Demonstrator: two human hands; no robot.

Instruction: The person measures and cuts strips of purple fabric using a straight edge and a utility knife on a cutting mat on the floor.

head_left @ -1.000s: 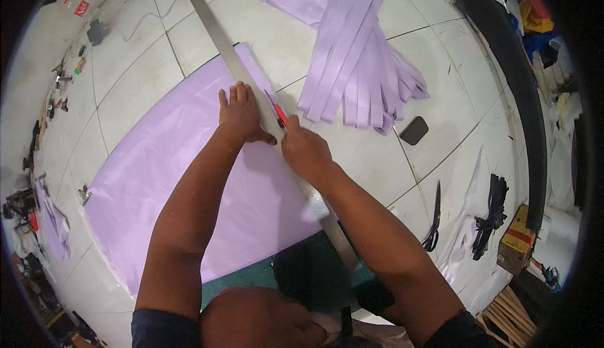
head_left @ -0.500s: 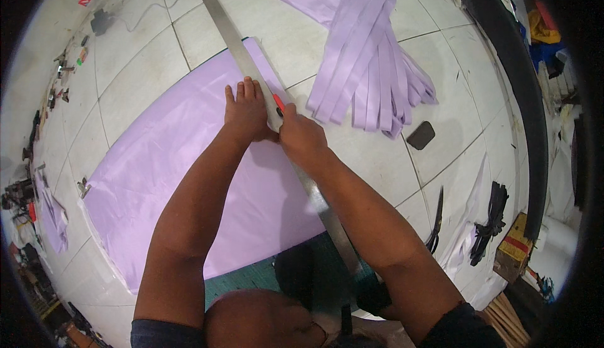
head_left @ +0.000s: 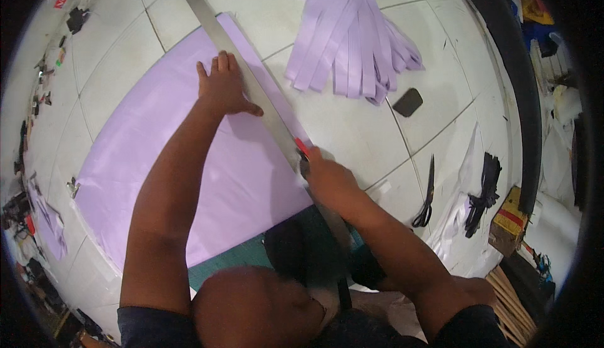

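Right hand (head_left: 332, 181) slid bodyward, clutching red cutter (head_left: 302, 147) — left hand (head_left: 223, 89) splayed against ruler (head_left: 275, 123), scissors (head_left: 424, 213) aside.

Left fingers (head_left: 224, 65) lie spread while right fingers (head_left: 316, 156) curl closed.

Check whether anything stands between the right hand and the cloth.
Only the cutter, gripped in the right hand, visibly comes between it and the cloth, beside the ruler. The left hand rests farther up, apart from the cutter. What lies directly beneath the right hand is hidden.
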